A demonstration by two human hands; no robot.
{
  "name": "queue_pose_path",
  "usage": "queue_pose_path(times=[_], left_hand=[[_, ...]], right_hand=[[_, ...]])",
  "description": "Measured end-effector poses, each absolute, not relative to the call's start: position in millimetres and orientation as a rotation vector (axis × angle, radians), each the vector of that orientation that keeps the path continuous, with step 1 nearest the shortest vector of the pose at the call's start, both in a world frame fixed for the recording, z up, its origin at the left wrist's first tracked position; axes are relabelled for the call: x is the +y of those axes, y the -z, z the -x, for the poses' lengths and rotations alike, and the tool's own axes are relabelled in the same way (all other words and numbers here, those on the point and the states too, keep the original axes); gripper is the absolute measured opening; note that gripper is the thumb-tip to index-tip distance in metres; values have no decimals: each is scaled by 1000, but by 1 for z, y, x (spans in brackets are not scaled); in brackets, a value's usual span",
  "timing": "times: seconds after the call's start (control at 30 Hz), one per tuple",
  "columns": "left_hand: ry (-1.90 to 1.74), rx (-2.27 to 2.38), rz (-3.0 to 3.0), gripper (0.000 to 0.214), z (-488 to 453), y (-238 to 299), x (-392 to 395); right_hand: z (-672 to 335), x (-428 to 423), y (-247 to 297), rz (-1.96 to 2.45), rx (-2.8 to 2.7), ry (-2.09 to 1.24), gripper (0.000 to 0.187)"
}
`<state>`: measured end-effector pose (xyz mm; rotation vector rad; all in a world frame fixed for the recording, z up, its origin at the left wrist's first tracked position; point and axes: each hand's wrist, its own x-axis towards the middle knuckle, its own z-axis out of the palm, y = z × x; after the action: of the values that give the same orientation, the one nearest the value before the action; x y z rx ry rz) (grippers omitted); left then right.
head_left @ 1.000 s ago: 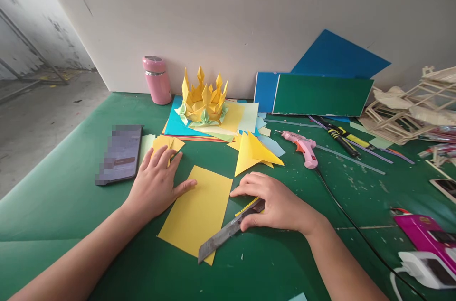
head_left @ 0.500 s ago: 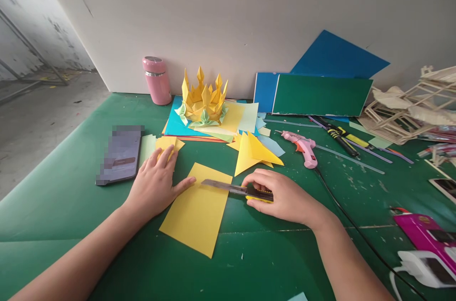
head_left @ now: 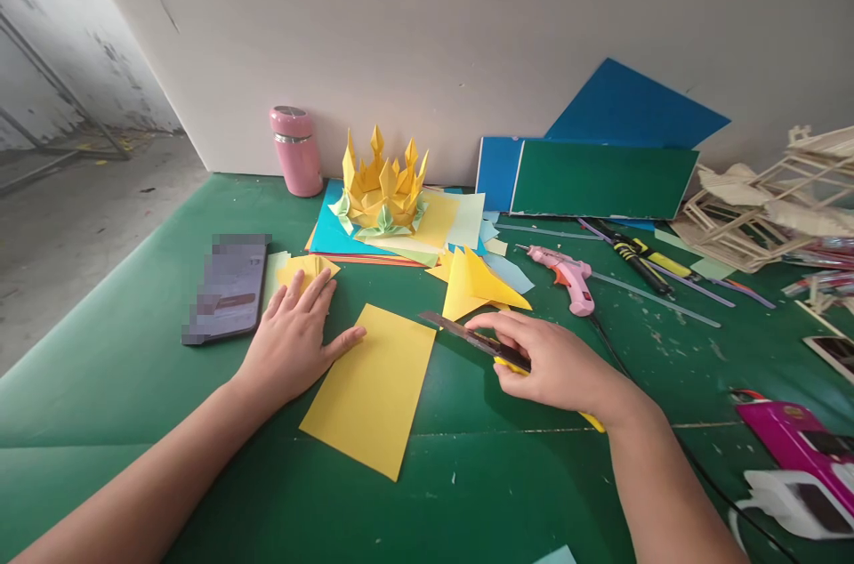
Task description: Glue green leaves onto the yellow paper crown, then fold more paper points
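Observation:
A yellow paper rectangle (head_left: 370,386) lies on the green table cover (head_left: 120,368). My left hand (head_left: 294,342) rests flat with fingers spread, thumb touching the sheet's left edge. My right hand (head_left: 553,364) is closed round a yellow-handled utility knife (head_left: 467,334). Its long blade points left, its tip just beyond the sheet's upper right corner. Folded yellow paper points (head_left: 477,284) lie just behind the knife.
A yellow paper crown (head_left: 382,186) sits on coloured sheets by a pink flask (head_left: 295,150). A phone (head_left: 227,286) lies at left, a pink glue gun (head_left: 567,277) with a black cord at right. Blue and green boards (head_left: 600,177) lean on the wall. Wooden frames (head_left: 761,208) are far right.
My right hand swung the knife from lying over the sheet's lower right edge up and to the right, off the paper. My left hand stayed in place.

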<state>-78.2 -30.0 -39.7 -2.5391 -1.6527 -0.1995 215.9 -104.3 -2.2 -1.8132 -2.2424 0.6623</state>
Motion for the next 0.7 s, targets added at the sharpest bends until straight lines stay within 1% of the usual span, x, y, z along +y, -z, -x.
queue_pose_path(times=[0.1, 0.2, 0.3, 0.4, 0.5, 0.57, 0.63, 0.7], left_hand=[[313, -1633, 2457, 83, 77, 41, -30], [427, -1533, 2554, 73, 75, 39, -32], [385, -1335, 2868, 67, 73, 37, -36], [316, -1233, 3056, 74, 72, 37, -39], [322, -1214, 3078, 74, 72, 38, -40], [335, -1194, 3062, 70, 72, 38, -40], [345, -1178, 3040, 68, 70, 39, -40], [355, -1185, 3005, 67, 69, 37, -40]], right_hand=[[-218, -103, 4, 1846, -2250, -658, 48], [-219, -101, 9, 1871, -2243, -633, 47], [-220, -99, 13, 1940, -2199, -544, 46], [-218, -96, 15, 1957, -2179, -357, 43], [-208, -94, 17, 1792, -2209, -189, 35], [-197, -95, 19, 1626, -2263, -164, 31], [-185, -97, 21, 1505, -2340, -182, 31], [-175, -99, 24, 1458, -2402, -188, 35]])
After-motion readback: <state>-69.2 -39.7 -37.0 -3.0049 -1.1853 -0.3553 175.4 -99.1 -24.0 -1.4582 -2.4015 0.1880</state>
